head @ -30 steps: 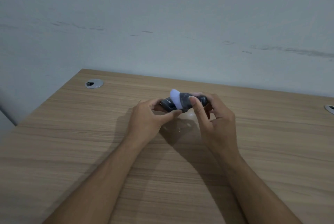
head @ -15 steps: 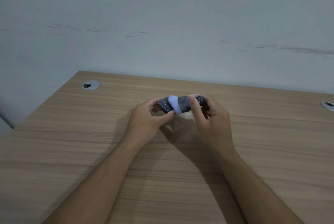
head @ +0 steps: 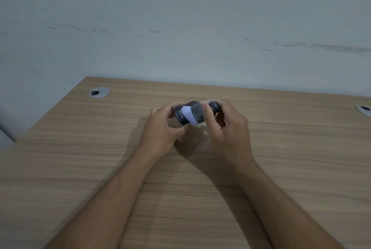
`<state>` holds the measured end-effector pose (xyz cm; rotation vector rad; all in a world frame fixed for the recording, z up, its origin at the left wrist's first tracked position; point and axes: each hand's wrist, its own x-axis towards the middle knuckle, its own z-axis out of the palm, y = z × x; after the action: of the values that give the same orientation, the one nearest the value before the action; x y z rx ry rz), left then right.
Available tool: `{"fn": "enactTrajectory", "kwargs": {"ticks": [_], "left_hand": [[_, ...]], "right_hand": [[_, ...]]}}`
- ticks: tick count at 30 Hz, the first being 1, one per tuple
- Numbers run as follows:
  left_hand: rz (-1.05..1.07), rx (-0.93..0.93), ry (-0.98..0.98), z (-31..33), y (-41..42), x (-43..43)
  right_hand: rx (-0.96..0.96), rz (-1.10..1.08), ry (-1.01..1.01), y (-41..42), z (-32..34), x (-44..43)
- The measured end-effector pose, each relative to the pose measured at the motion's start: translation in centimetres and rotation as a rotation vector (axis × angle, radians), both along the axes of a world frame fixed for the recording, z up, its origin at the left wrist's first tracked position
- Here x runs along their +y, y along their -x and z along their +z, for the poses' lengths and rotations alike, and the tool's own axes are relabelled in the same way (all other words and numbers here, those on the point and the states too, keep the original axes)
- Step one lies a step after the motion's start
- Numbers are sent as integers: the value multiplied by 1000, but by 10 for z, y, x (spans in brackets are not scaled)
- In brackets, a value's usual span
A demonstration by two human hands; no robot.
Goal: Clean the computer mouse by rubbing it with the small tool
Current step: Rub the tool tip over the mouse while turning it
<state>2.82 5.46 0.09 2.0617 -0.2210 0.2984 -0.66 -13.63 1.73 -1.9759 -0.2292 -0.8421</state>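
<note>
Gripping hands: left hand [head: 163, 128] clamps mouse [head: 187, 115] mid-frame; right hand [head: 226, 128] pinches pale tool [head: 189, 117] against it
Worktop [head: 80, 158]: beneath

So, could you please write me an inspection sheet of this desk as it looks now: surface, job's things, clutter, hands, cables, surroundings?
Surface: wooden desk, light grain, bare around the hands.
Job's things: dark computer mouse held above the desk; pale lilac small tool pressed against it.
Clutter: nothing seen.
Hands: left hand grips the mouse's left end; right hand holds the right end, a finger laid over the top.
Cables: nothing seen; two metal cable grommets, back left and at the right edge.
Surroundings: grey scuffed wall behind the desk.
</note>
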Motion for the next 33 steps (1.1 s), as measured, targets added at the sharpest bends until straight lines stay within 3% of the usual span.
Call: {"fn": "enactTrajectory", "kwargs": {"ticks": [8, 11, 15, 23, 30, 33], "left_hand": [[-62, -25, 72, 7, 5, 3], [-59, -25, 24, 7, 6, 2], [-40, -24, 2, 6, 6, 0], [-46, -78, 21, 9, 7, 3], [14, -205, -264, 12, 8, -4], [31, -305, -366, 10, 6, -1]], "right_hand": [[138, -200, -97, -14, -2, -26], [55, -195, -110, -9, 1, -22], [-63, -31, 47, -3, 0, -7], [46, -188, -64, -15, -5, -27], [-103, -4, 124, -4, 0, -1], [-54, -69, 27, -7, -3, -3]]}}
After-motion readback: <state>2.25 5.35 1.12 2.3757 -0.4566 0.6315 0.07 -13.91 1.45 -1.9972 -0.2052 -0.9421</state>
